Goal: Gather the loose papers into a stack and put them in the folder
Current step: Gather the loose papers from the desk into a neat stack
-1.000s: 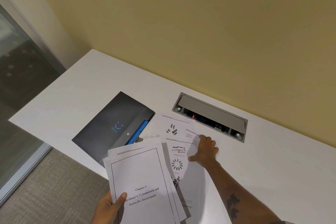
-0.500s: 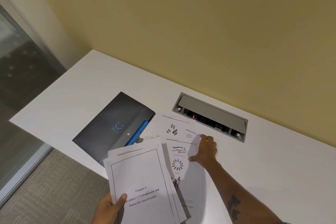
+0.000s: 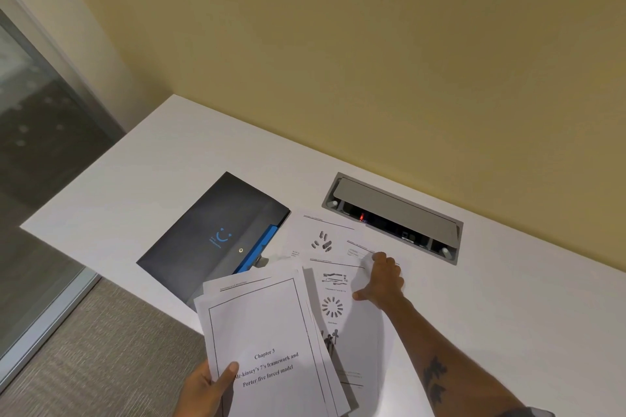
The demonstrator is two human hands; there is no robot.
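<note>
My left hand [image 3: 205, 389] holds a small stack of printed papers [image 3: 271, 342] above the table's front edge, thumb on the top sheet headed "Chapter 3". My right hand [image 3: 384, 279] rests on loose sheets [image 3: 342, 301] lying on the white table, its fingertips curling up the top right corner of one sheet. Another loose sheet [image 3: 318, 237] lies just behind, partly covered. The dark grey folder [image 3: 213, 240] with a blue logo and blue inner edge lies shut to the left of the sheets.
A grey recessed power and cable box [image 3: 394, 217] with its lid raised sits in the white table [image 3: 508, 308] behind the papers, near the yellow wall. The table's left edge drops to grey carpet [image 3: 101, 349] beside a glass partition.
My right hand has slid slightly toward me on the loose sheets, and a corner of the sheet now lifts under its fingertips. The held stack has hardly moved.
</note>
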